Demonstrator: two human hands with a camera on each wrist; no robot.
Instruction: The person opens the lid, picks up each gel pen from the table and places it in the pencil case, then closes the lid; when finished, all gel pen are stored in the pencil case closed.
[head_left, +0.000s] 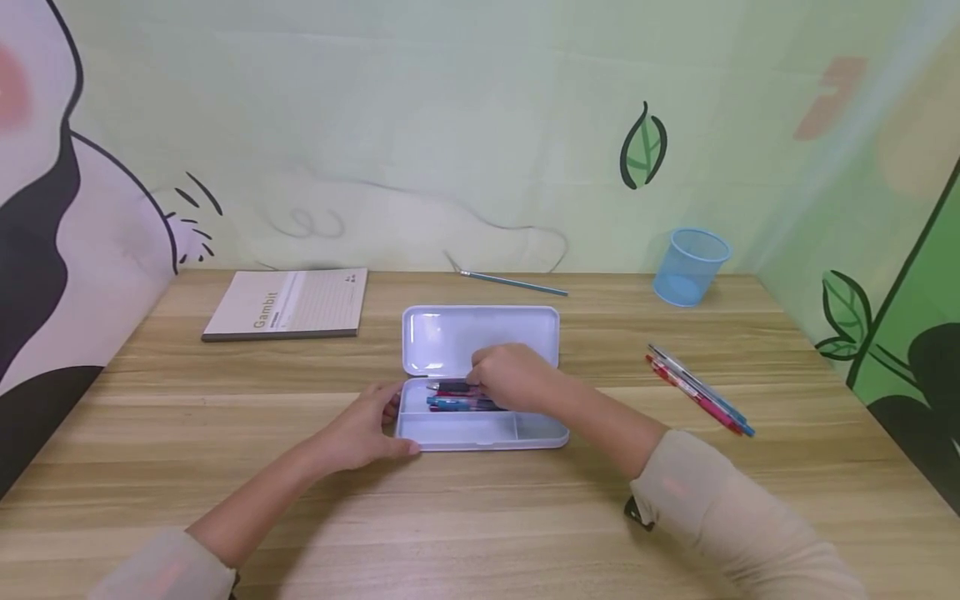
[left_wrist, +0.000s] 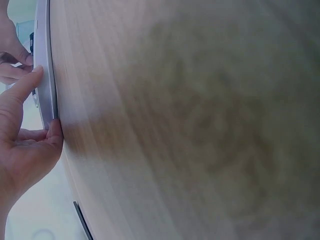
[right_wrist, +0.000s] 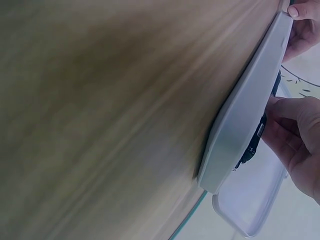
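Note:
An open pale lilac pencil case (head_left: 465, 433) lies on the middle of the wooden desk, its lid (head_left: 450, 333) flat behind it. Several pens (head_left: 450, 403) lie in its rear compartment. My left hand (head_left: 397, 423) grips the case's front left corner, thumb on the front wall and fingers at the left end. In the left wrist view the left hand (left_wrist: 25, 145) pinches the case's edge (left_wrist: 46, 75). My right hand (head_left: 483, 385) reaches into the case with curled fingers. In the right wrist view the right hand (right_wrist: 295, 135) pinches a dark pen (right_wrist: 252, 147) over the tray's rim (right_wrist: 245, 115).
A grey notebook (head_left: 288, 302) lies at the back left. A blue pencil (head_left: 513, 283) rests by the wall, and a blue mesh cup (head_left: 690, 267) lies tipped at the back right. Several loose pens (head_left: 701, 389) lie right of the case. Walls close both sides.

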